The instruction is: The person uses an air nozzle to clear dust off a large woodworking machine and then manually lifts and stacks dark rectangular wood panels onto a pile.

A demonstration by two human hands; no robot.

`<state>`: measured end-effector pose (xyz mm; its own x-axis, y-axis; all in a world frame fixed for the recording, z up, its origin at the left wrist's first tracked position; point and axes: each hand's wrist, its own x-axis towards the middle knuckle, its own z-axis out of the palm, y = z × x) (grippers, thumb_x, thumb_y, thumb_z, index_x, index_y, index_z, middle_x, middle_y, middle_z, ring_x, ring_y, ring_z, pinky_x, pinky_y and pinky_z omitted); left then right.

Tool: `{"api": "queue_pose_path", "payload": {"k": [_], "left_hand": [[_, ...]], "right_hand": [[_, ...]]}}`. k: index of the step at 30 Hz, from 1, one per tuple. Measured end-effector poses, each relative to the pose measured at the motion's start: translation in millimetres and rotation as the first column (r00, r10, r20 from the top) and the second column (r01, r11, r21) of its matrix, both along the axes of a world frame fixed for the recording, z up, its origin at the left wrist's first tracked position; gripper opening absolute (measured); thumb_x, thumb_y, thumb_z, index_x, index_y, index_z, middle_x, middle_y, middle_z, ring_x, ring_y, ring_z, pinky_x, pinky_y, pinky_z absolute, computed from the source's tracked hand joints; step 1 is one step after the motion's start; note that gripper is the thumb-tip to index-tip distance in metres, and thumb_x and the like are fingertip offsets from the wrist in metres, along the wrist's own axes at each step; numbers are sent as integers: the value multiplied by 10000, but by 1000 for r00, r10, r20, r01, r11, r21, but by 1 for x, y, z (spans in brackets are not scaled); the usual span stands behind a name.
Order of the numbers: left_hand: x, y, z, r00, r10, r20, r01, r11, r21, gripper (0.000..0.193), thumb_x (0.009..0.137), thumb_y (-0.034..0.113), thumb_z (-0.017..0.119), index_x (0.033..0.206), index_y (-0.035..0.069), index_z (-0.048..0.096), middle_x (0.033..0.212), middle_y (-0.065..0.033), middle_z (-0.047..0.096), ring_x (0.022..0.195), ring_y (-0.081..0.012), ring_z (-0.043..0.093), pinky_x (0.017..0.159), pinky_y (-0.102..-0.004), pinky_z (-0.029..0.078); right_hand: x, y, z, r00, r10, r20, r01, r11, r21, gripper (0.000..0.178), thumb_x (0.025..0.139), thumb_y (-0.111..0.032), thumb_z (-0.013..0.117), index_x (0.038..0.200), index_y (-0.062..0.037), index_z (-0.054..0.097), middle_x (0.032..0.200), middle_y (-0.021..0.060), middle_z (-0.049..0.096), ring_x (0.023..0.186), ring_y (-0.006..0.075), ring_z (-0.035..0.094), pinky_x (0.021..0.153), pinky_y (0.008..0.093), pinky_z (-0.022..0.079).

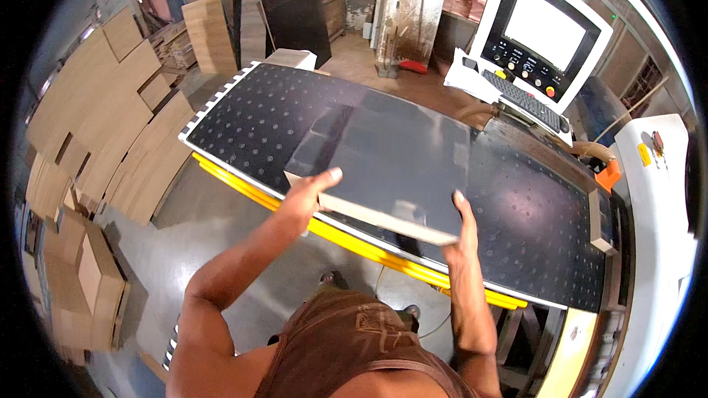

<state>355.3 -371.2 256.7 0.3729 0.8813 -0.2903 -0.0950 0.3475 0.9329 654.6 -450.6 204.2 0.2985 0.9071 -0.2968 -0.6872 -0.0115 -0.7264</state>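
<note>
Between my hands is a dark grey rectangular panel (398,158) with a pale edge along its near side. It lies on or just above the black dotted machine table (243,114); I cannot tell which. My left hand (308,195) grips the panel's near left part, thumb on the top face and fingers hidden below. At the near right corner, my right hand (463,228) holds it the same way, thumb up along the right edge.
A yellow rail (369,252) runs along the table's near edge. At the right stand a control panel with a screen (549,29), a keyboard (522,99) and a white machine housing (653,191). Stacked wood-coloured boards (96,118) fill the left. A small block (601,221) sits at the table's right end.
</note>
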Motion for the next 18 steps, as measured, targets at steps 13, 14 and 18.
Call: {"api": "queue_pose_path", "payload": {"k": [13, 14, 18], "left_hand": [[-118, 166, -60, 944, -129, -304, 107, 990, -87, 797, 982, 620, 504, 1301, -109, 553, 1272, -232, 617, 1159, -305, 596, 1040, -482, 438], [-127, 165, -63, 851, -82, -519, 114, 993, 29, 889, 958, 693, 431, 1360, -92, 531, 1318, -228, 605, 1179, -303, 568, 1049, -472, 398], [-175, 171, -109, 848, -221, -481, 310, 944, 113, 642, 978, 470, 515, 1399, -14, 532, 1346, -185, 603, 1208, -289, 572, 1071, -462, 396]], "right_hand": [[-46, 114, -18, 838, 380, 391, -243, 902, -357, 725, 929, -600, 594, 1370, -27, 553, 1294, 179, 616, 1242, 325, 558, 1072, 488, 406], [-43, 105, -15, 751, 232, 618, -27, 946, -323, 764, 936, -614, 568, 1395, -3, 533, 1317, 204, 605, 1277, 344, 538, 1095, 488, 386], [-23, 72, -21, 336, 363, 869, -52, 929, -367, 784, 943, -490, 607, 1457, 77, 435, 1415, 298, 530, 1352, 388, 494, 1146, 441, 355]]}}
